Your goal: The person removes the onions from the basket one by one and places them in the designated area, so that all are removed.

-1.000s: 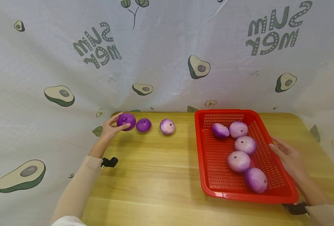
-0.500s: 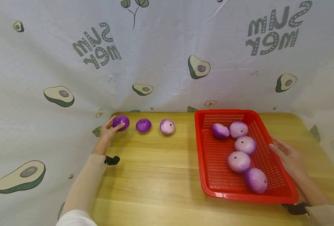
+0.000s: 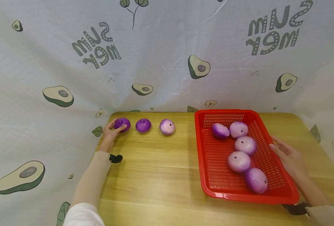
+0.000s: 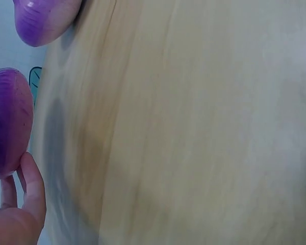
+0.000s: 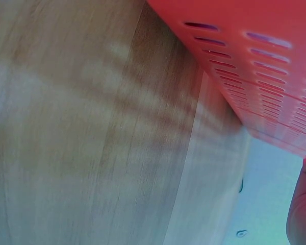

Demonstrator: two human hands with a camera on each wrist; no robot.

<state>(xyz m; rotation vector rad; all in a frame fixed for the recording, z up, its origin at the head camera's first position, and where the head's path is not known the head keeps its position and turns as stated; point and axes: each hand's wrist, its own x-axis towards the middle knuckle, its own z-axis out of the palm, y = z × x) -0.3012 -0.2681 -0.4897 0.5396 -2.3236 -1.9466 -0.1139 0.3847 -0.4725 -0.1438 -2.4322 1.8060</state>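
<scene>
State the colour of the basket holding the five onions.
Red, seen best in the head view: the basket.

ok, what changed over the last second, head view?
The left hand carried the dark purple round onion leftward and down from a raised spot beside the middle purple onion and set it on the wooden table, opening a gap; its fingers still touch it. The right hand stayed at the red plastic basket's right rim. Everything else is unchanged.

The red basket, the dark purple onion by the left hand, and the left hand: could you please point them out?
red basket [image 3: 200,150]: head view, left wall.
dark purple onion [image 3: 123,123]: head view, top.
left hand [image 3: 110,132]: head view, back of hand.
</scene>
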